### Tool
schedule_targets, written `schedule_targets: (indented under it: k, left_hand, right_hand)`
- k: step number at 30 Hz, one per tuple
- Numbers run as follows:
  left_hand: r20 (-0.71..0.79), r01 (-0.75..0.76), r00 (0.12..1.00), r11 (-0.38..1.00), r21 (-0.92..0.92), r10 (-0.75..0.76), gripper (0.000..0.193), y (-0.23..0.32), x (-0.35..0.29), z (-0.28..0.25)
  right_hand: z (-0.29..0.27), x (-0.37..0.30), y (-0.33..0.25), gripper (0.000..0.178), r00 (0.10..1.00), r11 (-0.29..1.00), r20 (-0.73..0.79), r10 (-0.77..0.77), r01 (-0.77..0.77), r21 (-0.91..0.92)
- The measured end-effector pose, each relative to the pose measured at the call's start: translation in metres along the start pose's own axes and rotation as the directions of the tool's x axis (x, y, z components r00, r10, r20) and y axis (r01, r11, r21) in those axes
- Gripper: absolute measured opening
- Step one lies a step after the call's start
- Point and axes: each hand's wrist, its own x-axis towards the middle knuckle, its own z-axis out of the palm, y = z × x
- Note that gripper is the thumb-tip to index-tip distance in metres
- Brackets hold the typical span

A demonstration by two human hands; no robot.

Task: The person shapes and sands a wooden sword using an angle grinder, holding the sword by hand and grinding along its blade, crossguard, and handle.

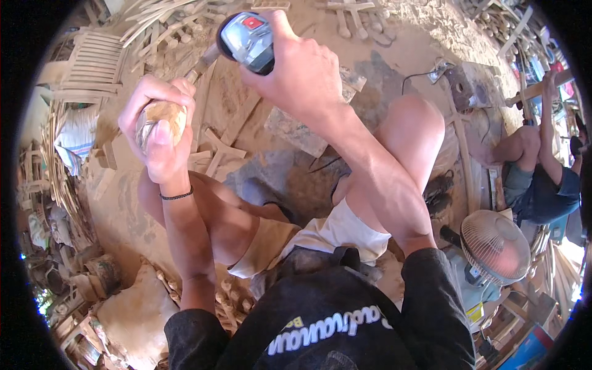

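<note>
My left hand (168, 161) is closed around a rounded, pale wooden piece (171, 113), its thumb lying across the near end. My right hand (307, 73) grips a handheld power tool (248, 42) with a blue-grey body, dark ends and a red patch. From the tool, a narrow shaft (203, 63) slants down toward the far side of my left hand. Whether its tip touches the wood is hidden behind the fingers.
Wooden offcuts (223, 150) and a flat block (297, 131) lie on the dusty ground ahead. A slatted wooden frame (92, 58) stands far left. At right are a fan (495, 246) and another person (536, 179) holding a length of wood.
</note>
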Motion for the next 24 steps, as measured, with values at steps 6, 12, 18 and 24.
schedule_targets:
  k: [6, 12, 18, 24]
  left_hand:
    - [-0.001, -0.007, 1.000, 1.000, -0.010, 0.007, 0.061, 0.000, 0.002, 0.003]
    - [-0.050, -0.030, 0.998, 1.000, 0.001, 0.031, 0.060, -0.002, 0.003, -0.006]
    - [0.000, -0.040, 0.999, 0.999, 0.022, 0.040, 0.060, -0.003, 0.003, 0.000]
    - [-0.077, -0.036, 0.996, 0.999, 0.008, 0.036, 0.061, -0.002, 0.003, -0.003]
  right_hand:
    - [0.012, 0.000, 0.004, 0.074, 0.995, 0.991, -0.090, -0.035, 0.046, 0.128]
    - [0.005, 0.002, -0.003, 0.072, 0.990, 0.999, -0.135, -0.037, 0.037, -0.001]
    - [0.004, 0.002, 0.004, 0.073, 0.997, 0.995, -0.070, -0.017, 0.024, 0.099]
    - [0.007, -0.003, 0.000, 0.072, 0.997, 0.999, -0.073, -0.038, 0.039, 0.015]
